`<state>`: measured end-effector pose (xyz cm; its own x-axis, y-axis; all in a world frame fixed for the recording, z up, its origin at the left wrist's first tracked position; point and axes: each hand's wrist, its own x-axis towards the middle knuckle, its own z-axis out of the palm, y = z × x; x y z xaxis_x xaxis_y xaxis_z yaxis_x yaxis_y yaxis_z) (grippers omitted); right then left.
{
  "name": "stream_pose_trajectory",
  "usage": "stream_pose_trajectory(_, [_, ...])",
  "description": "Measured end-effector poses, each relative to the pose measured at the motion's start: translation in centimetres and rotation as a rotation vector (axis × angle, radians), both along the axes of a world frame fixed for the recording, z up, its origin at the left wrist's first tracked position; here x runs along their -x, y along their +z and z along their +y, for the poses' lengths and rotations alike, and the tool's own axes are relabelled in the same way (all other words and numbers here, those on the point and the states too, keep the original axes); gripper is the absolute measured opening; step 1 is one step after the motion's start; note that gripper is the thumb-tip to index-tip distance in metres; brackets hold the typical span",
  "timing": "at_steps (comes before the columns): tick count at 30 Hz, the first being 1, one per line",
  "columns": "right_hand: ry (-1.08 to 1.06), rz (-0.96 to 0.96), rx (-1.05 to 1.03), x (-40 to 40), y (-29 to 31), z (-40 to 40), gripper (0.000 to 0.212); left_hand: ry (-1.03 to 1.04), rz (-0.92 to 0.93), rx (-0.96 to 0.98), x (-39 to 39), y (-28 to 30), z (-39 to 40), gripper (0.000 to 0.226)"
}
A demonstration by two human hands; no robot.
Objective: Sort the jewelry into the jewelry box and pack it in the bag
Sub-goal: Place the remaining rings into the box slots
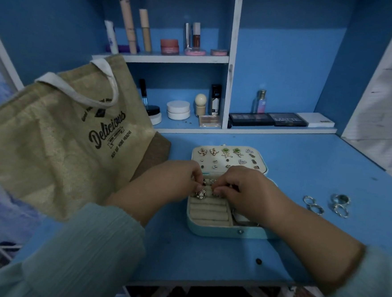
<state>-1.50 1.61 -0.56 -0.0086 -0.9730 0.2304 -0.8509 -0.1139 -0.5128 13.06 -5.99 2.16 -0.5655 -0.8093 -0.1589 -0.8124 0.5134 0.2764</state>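
Head camera looks down on a blue tabletop (pixel 305 170) with an open jewelry box (pixel 226 230) at its centre. Its lid (pixel 230 159) lies back flat and carries rows of earrings. Both hands work over the ring rolls (pixel 209 210) in the near half of the box. The left hand (pixel 179 179) has its fingertips curled and pinched at a small gold ring (pixel 200 193) seated at the far end of the rolls. The right hand (pixel 248 189) is likewise curled, fingertips pinching a small piece just beside it; what that piece is cannot be made out. Four silver rings (pixel 325 205) lie loose on the tabletop, well to the right of the box. A burlap bag (pixel 59 134) stands to the left, apart from the box.

Assessment: the sorting step is in hand, specifically seating rings in the rolls; packing has not begun. The next move likely calls for pressing the held pieces fully into a slot, then a reach to the right for the silver rings. Closing the lid and bagging the box remain outstanding.
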Motion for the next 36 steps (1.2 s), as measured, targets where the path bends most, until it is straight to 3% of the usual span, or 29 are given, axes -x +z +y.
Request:
stream_pose_trajectory(3, [0.0, -0.008, -0.006, 0.0, 0.1, -0.1, 0.014, -0.028, 0.087, 0.03, -0.4, -0.5, 0.2, 0.003])
stream_pose_trajectory(8, [0.021, -0.014, 0.001, 0.0, 0.4, 0.0, 0.015, -0.067, 0.148, 0.113, -1.2, -1.0, 0.6, 0.018])
stream_pose_trajectory(19, [-0.01, -0.057, 0.002, 0.1, 0.7, 0.4, 0.014, -0.181, 0.419, 0.179, -2.7, -3.4, -0.3, 0.013])
stream_pose_trajectory(25, [0.139, 0.233, -0.065, 0.1, 1.8, 0.1, 0.025, -0.131, 0.588, 0.104, -2.9, -4.4, -0.3, 0.009])
stream_pose_trajectory(36, [0.19, 0.226, -0.108, 0.8, 2.6, -0.2, 0.022, -0.11, 0.71, 0.077, -3.0, -6.0, -0.6, 0.003])
